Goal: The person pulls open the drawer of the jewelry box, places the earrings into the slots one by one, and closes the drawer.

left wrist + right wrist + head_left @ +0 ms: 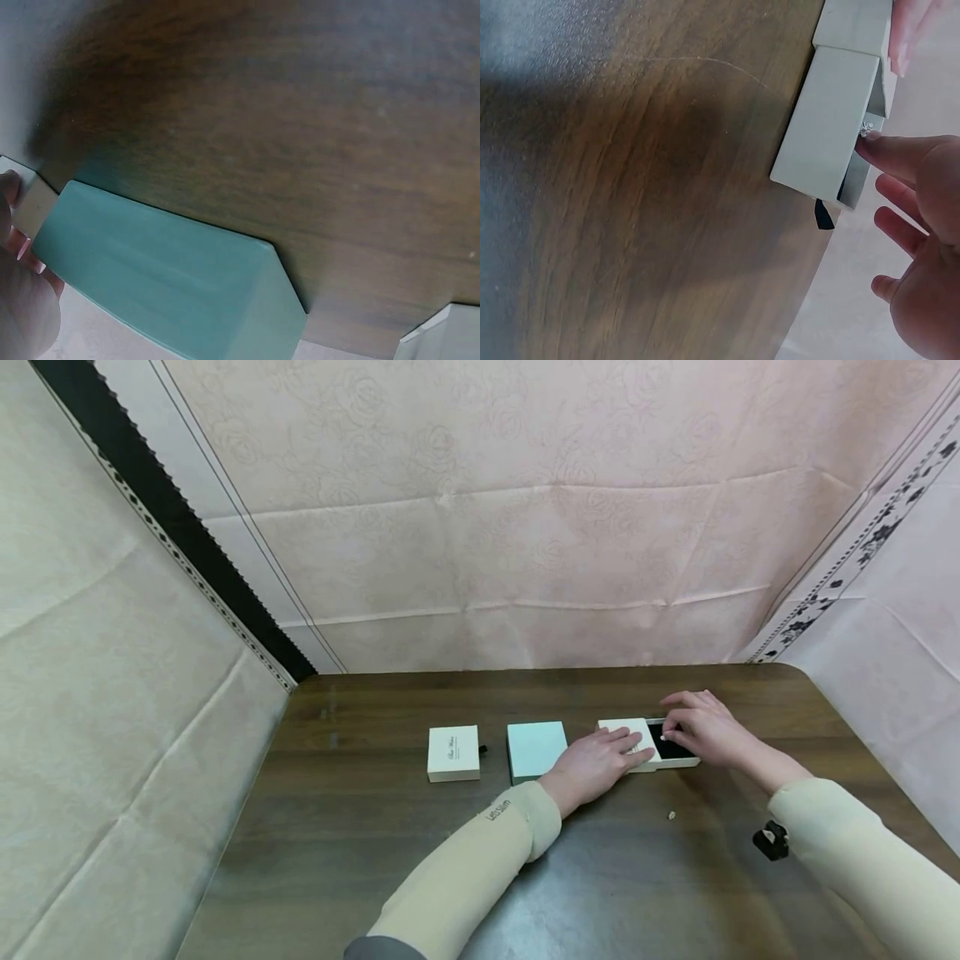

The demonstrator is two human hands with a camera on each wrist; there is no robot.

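My left hand (596,766) holds the sleeve of a white slide-out jewellery box (627,726), thumb nearer me and fingers over the top. From its right end the drawer (829,124) is pulled out, dark inside, with a black ribbon tab (824,215). Over the drawer is my right hand (703,731), pinching a small sparkling earring (866,129) by the fingertips; the other fingers are loosely bent. A second tiny piece (671,815), too small to make out, lies on the table in front of the box.
Left of the white box stands a teal box (536,747). Farther left is another white box (453,753) with printed lettering and a black tab on its right side. All rest on a dark wooden table (360,843), with patterned cloth (487,527) hanging behind.
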